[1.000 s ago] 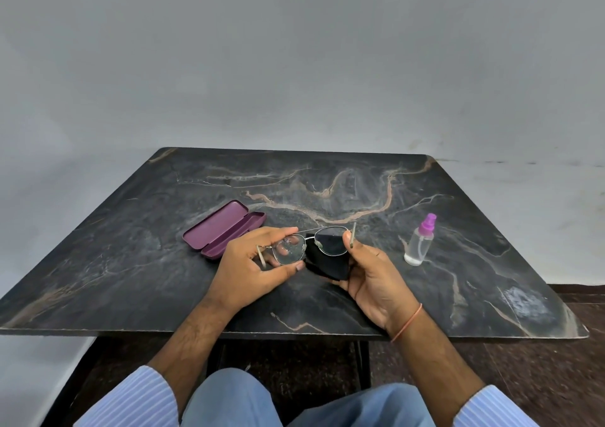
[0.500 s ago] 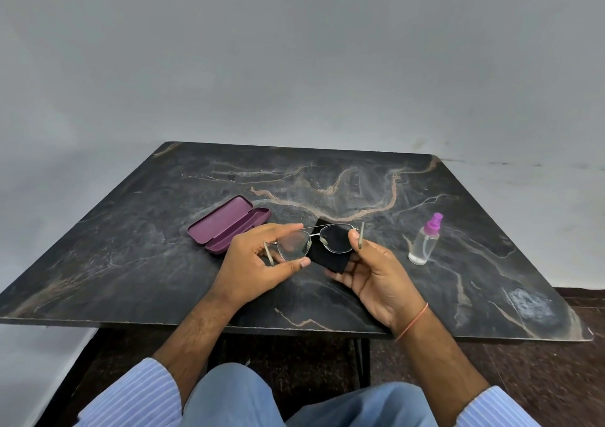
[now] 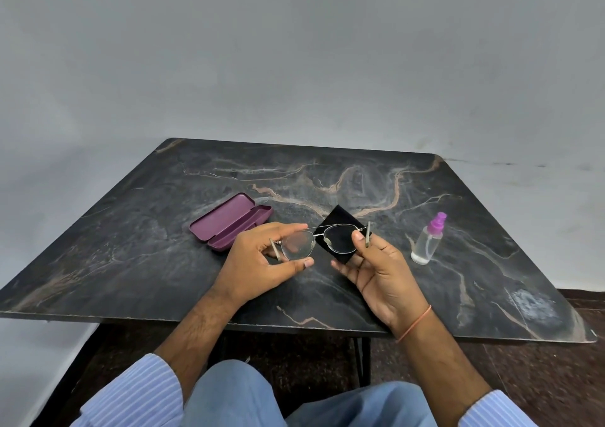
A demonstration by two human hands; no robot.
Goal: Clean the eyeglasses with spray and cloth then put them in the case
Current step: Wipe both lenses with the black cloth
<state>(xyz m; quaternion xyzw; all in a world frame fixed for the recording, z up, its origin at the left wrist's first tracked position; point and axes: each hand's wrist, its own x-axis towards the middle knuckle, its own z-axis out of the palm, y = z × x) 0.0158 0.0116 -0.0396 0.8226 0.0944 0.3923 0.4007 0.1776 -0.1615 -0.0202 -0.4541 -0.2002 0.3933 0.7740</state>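
Observation:
Thin metal-framed eyeglasses [image 3: 296,245] hang above the table's front middle, held between both hands with their temples unfolded. My left hand [image 3: 258,266] pinches the left lens rim between thumb and fingers. My right hand [image 3: 379,272] holds a black cloth [image 3: 340,221] behind the right lens, with the thumb pressing at that lens's outer edge. The cloth's top corner sticks up past the frame. An open maroon case [image 3: 229,221] lies on the table just left of my left hand. A small clear spray bottle [image 3: 427,243] with a pink nozzle stands upright to the right of my right hand.
Everything sits on a dark marble table [image 3: 327,177] with tan veins, backed by a plain grey wall. A whitish smudge [image 3: 533,305] marks the table's near right corner. My knees and striped sleeves fill the bottom of the view.
Both hands have lifted the eyeglasses slightly away from me. The black cloth has moved from under the right lens to spread up behind it.

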